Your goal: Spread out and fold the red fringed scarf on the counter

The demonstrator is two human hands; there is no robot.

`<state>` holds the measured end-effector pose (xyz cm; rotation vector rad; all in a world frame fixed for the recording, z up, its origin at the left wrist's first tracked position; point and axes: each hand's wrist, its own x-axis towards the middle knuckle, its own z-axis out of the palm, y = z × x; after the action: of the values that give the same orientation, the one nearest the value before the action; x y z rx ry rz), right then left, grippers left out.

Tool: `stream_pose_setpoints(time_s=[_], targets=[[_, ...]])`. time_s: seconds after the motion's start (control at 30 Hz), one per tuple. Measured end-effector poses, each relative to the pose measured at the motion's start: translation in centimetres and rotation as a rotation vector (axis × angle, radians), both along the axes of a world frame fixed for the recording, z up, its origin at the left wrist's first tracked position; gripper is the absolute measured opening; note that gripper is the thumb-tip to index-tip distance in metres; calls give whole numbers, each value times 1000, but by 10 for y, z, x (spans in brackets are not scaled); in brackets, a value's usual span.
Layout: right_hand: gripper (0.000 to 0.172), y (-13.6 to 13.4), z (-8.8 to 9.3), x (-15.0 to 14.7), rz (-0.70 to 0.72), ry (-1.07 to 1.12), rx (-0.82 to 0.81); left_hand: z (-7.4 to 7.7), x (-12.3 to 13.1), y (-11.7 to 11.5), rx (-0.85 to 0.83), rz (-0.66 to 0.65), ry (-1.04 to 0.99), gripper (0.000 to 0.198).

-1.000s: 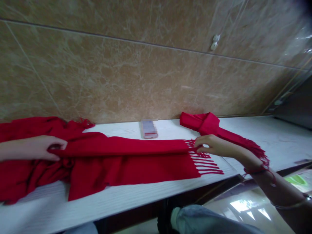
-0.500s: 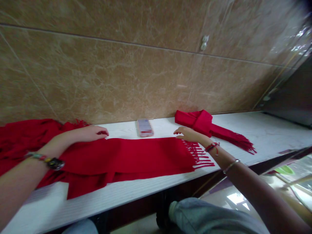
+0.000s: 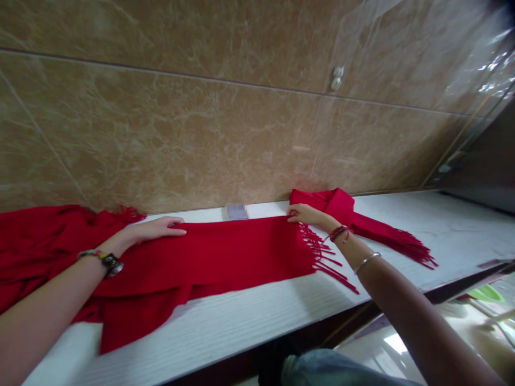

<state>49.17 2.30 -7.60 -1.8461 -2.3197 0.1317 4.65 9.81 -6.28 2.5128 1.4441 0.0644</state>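
Scarf [image 3: 245, 249] lying along the counter [image 3: 249, 316], right hand [image 3: 308, 214] pinching its far fringed corner, narrow grip, left hand [image 3: 151, 229] on the same edge, grip unclear, pixelated device [image 3: 237, 212] just behind

No text, label, brand, number or sign can be read. The phone [image 3: 236, 212], just beyond the far edge of the spread red scarf [image 3: 241, 249], is pixelated, so nothing on its face is legible. The white fitting [image 3: 337, 78] on the wall [image 3: 201, 134], above the scarf's fringed end, is too small to make out any marking.
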Motion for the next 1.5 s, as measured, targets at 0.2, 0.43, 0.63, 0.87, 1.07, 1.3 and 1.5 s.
stream_pose_setpoints(time_s=[0.2,0.43,0.63,0.87,1.07,1.3,1.5], targets=[[38,33,-8,-27,-105,9,222,-16,15,11,287,-24,118,65],[25,-20,-34,-45,291,-25,80,-34,67,-75,207,-189,93,60],[35,-50,-25,-24,256,-73,-22,-47,56,-79,53,-163,118,64],[44,-58,-21,-17,212,-102,-12,-35,56,-76,200,-301,98,32],[31,-62,-15,-23,139,-154,22,-24,58,-79,196,-327,156,31],[30,-63,-16,-16,144,-149,39,-18,60,-94,202,-347,258,30],[25,-57,-25,-11,104,-116,180,-25,68,-94,383,-215,279,39]])
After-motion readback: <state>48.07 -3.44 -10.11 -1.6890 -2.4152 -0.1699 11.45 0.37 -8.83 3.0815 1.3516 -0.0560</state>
